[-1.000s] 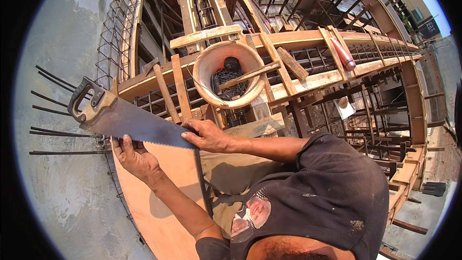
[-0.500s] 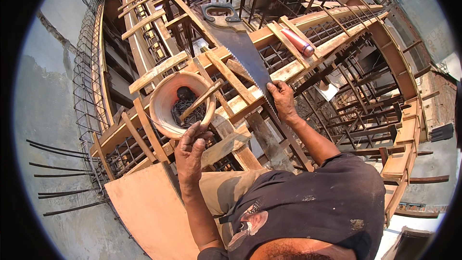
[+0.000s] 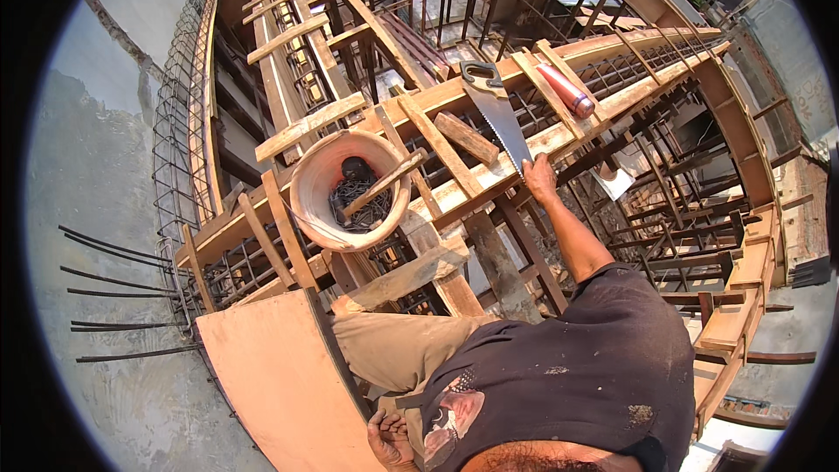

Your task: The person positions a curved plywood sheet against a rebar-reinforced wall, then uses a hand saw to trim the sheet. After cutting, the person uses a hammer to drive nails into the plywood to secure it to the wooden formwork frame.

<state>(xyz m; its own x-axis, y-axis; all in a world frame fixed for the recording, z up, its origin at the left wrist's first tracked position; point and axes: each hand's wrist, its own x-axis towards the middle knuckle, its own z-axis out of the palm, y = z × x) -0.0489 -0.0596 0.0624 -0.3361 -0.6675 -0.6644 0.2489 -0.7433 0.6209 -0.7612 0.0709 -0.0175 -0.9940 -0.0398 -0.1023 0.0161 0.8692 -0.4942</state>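
A handsaw point(image 3: 495, 111) with a dark handle lies across the wooden formwork beams, handle pointing away from me. My right hand point(image 3: 539, 180) is stretched out and grips the tip of its blade. My left hand point(image 3: 391, 440) is low beside my thigh, fingers curled, touching the edge of an orange plywood sheet point(image 3: 266, 376); its grip is not clear. An orange round bucket point(image 3: 308, 185) sits on the beams to the left of the saw. It holds dark nails and a wooden-handled hammer point(image 3: 384, 183).
A red cylinder point(image 3: 565, 90) lies on the beams right of the saw. Rebar cages and open gaps run under the timber frame. Loose rebar ends point(image 3: 114, 297) stick out over the grey concrete slab point(image 3: 96, 166) at the left. A short wood block point(image 3: 466, 137) lies near the blade.
The saw went from over the plywood at my left, up and across, and now lies on the beams. My left hand dropped from the bucket to the plywood edge by my thigh.
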